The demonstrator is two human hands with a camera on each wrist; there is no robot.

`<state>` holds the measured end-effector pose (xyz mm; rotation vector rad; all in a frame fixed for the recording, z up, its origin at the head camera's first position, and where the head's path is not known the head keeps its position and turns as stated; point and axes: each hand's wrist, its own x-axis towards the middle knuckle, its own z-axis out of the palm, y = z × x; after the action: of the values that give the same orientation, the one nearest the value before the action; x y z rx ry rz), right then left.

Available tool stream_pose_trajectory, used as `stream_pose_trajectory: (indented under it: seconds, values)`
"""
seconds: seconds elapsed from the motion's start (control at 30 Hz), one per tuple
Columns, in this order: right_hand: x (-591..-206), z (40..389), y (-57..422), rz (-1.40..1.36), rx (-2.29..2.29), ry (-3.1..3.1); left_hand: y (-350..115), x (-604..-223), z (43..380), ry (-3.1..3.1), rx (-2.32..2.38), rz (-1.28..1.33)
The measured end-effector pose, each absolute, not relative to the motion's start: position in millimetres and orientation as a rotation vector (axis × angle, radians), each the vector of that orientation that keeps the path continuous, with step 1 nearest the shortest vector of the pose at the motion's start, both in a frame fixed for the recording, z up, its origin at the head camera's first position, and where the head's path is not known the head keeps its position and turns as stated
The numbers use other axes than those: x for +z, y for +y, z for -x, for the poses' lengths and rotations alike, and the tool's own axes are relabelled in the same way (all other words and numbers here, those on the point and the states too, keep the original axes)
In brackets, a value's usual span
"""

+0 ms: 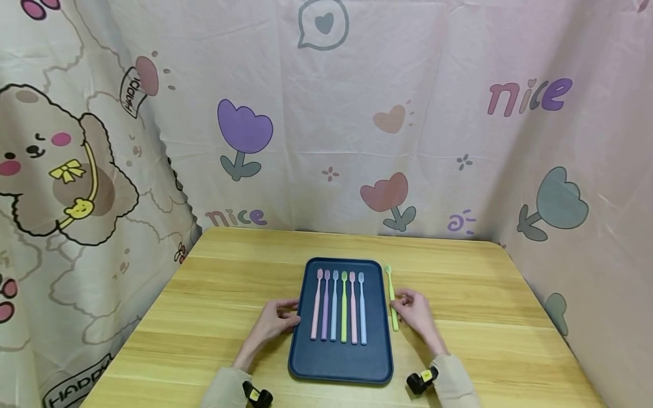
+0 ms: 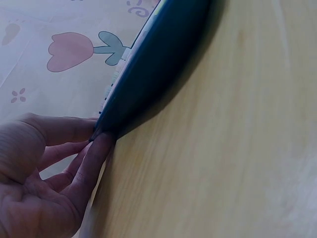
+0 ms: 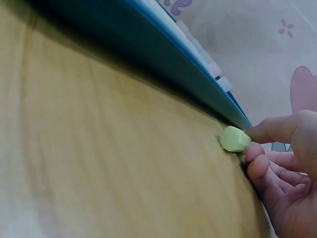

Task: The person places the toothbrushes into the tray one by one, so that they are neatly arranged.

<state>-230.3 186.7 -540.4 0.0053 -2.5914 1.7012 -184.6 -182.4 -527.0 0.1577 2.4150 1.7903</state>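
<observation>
A dark blue tray (image 1: 340,362) lies on the table, carrying a row of several toothbrushes, heads toward the back. Pink, purple, blue and green handles lie side by side, with a green toothbrush (image 1: 344,306) among them. At the tray's left edge, my left hand (image 1: 272,320) pinches the rim; the left wrist view has thumb and fingers on either side of the tray's edge (image 2: 148,79). Just outside the tray's right edge is a yellow-green toothbrush (image 1: 390,283). My right hand (image 1: 415,311) pinches its handle, and the handle's end (image 3: 234,139) faces the right wrist camera.
The wooden table (image 1: 245,266) extends around the tray on all sides. Behind it hangs a printed curtain (image 1: 326,113) with tulips and lettering, and more curtain (image 1: 76,272) comes down along the left side. A small black camera (image 1: 420,382) is strapped at the right wrist.
</observation>
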Motion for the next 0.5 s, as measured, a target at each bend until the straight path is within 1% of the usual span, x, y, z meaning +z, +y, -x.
stream_pose_trajectory:
  seconds: [0.5]
  values:
    - [-533.2, 230.2, 178.3, -0.005, 1.289, -2.795, -182.2, -529.8, 185.1, 2.432, 1.773, -0.149]
